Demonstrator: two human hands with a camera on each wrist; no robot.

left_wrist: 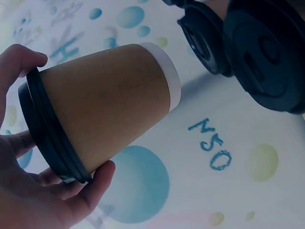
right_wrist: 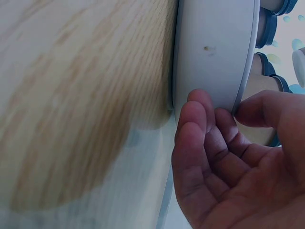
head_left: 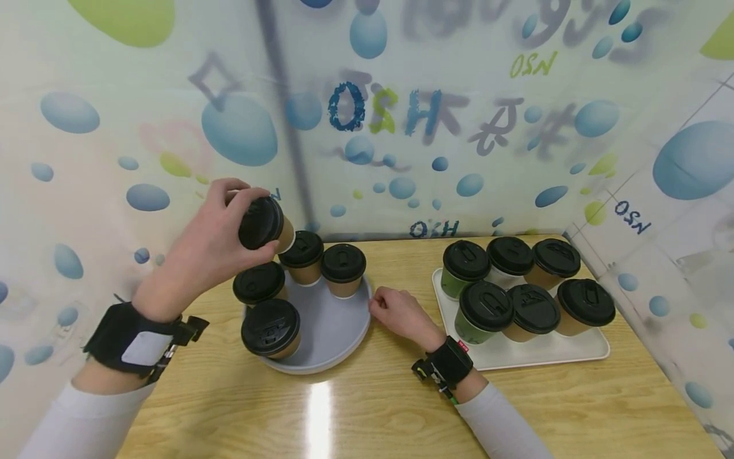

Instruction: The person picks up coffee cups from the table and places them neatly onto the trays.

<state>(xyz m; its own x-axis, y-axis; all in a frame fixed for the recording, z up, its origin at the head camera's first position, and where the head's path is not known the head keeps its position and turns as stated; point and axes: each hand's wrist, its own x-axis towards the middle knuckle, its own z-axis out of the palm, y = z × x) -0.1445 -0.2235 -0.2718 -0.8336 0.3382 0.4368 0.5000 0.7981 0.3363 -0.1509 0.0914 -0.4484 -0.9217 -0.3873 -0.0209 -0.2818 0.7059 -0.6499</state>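
Note:
My left hand point(head_left: 215, 233) grips a brown paper coffee cup point(left_wrist: 107, 98) round its black lid, raised above the left side of a round grey tray point(head_left: 329, 328). The cup is tilted, its white base pointing right in the head view. Below it, several lidded brown cups point(head_left: 343, 271) stand upright on the round tray. At the tray's right edge my right hand point(head_left: 404, 317) pinches the rim. In the right wrist view its thumb lies over the top edge, and the curled fingers point(right_wrist: 193, 143) rest against the outer wall.
On the right, a white rectangular tray point(head_left: 550, 359) bears several black-lidded cups, some with green sides point(head_left: 473, 328) and others brown or white. Both trays stand on a wooden table point(head_left: 378, 408). A patterned sheet point(head_left: 367, 172) with blue drops hangs behind the table.

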